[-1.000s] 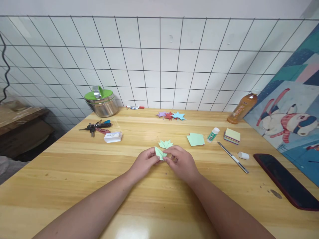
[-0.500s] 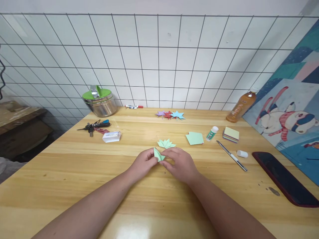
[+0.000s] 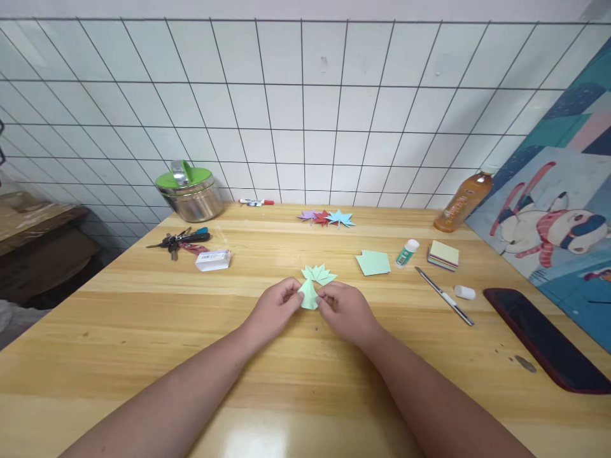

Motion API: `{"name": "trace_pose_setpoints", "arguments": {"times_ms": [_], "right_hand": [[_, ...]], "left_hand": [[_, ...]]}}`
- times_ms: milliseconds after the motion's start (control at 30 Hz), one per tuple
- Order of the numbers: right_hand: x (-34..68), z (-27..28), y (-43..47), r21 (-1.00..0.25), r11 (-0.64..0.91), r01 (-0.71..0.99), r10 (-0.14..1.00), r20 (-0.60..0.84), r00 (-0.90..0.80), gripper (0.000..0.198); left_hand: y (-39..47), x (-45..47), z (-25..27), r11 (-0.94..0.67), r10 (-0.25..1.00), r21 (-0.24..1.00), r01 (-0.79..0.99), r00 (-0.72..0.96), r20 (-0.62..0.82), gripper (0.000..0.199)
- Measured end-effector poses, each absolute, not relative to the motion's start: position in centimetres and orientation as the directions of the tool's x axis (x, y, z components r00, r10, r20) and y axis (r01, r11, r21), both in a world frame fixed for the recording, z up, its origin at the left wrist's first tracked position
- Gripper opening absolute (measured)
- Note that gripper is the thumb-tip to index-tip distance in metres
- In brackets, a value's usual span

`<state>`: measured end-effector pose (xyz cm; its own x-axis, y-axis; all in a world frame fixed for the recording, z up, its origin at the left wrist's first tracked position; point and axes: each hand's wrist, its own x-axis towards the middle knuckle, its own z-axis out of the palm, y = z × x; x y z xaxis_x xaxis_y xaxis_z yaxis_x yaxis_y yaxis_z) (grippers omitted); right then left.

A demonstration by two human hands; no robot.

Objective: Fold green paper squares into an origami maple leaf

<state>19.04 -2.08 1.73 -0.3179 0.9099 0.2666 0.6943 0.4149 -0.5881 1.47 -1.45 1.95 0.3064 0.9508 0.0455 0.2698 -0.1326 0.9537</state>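
A small piece of folded light green paper (image 3: 309, 298) is held upright, its pointed end up, between my two hands at the middle of the table. My left hand (image 3: 279, 304) pinches its left edge between thumb and fingers. On the opposite edge, my right hand (image 3: 347, 310) pinches it the same way. Just behind it lies a light green folded paper leaf shape (image 3: 323, 273) with several points, partly covered by the held piece. Light green paper sheets (image 3: 374, 263) rest farther right.
Purple, red and blue paper leaves (image 3: 340, 219) lie near the wall. To the right are a glue stick (image 3: 407, 253), its cap (image 3: 464, 292), a cutter knife (image 3: 443, 295), a paper stack (image 3: 443, 254), a phone (image 3: 547, 340) and a bottle (image 3: 463, 202). Keys (image 3: 179, 242), an eraser-like white block (image 3: 213, 259) and a pot (image 3: 191, 194) stand left.
The folded green paper has turned from a slanted pose to upright, with its wide face toward me. My right fingers have shifted from its front to its right edge.
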Motion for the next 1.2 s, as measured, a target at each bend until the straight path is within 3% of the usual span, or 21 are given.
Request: {"name": "trace_pose_setpoints", "arguments": {"times_ms": [167, 333, 467, 633, 733, 933, 1067, 1200], "right_hand": [[18.7, 1.3, -2.0, -0.736, 0.329, 0.592, 0.940, 0.196, -0.279, 0.015], [18.6, 1.1, -2.0, -0.793, 0.277, 0.543, 0.957, 0.177, -0.230, 0.003], [19.0, 1.4, -2.1, -0.698, 0.368, 0.614, 0.929, 0.248, -0.275, 0.024], [19.4, 1.4, -2.1, -0.510, 0.584, 0.632, 0.811, 0.341, -0.474, 0.025], [19.4, 1.0, -1.9, -0.502, 0.637, 0.585, 0.771, 0.407, -0.490, 0.031], [19.3, 1.0, -1.8, -0.501, 0.629, 0.594, 0.776, 0.454, -0.439, 0.014], [19.3, 1.3, -1.9, -0.521, 0.627, 0.579, 0.776, 0.483, -0.405, 0.016], [19.3, 1.2, -1.8, -0.547, 0.635, 0.545, 0.770, 0.504, -0.392, 0.016]], "left_hand": [[-1.2, 1.6, 1.6, -0.010, 0.924, 0.986, 0.167, 0.379, -0.054, 0.022], [-1.0, 1.6, 0.9, 0.038, 0.929, 0.991, 0.131, 0.361, -0.083, 0.026], [-0.9, 1.6, 0.9, 0.119, 0.926, 0.990, 0.073, 0.351, -0.137, 0.031], [-0.8, 1.4, 1.3, 0.225, 0.930, 0.974, -0.041, 0.309, -0.202, 0.034], [-0.7, 1.2, 1.4, 0.263, 0.926, 0.959, -0.103, 0.305, -0.221, 0.035], [-0.8, 1.3, 1.2, 0.225, 0.900, 0.971, -0.085, 0.400, -0.174, 0.031], [-0.9, 1.4, 1.3, 0.187, 0.910, 0.981, -0.057, 0.386, -0.151, 0.030], [-1.0, 1.3, 1.6, 0.294, 0.892, 0.951, -0.096, 0.385, -0.237, 0.030]]}}
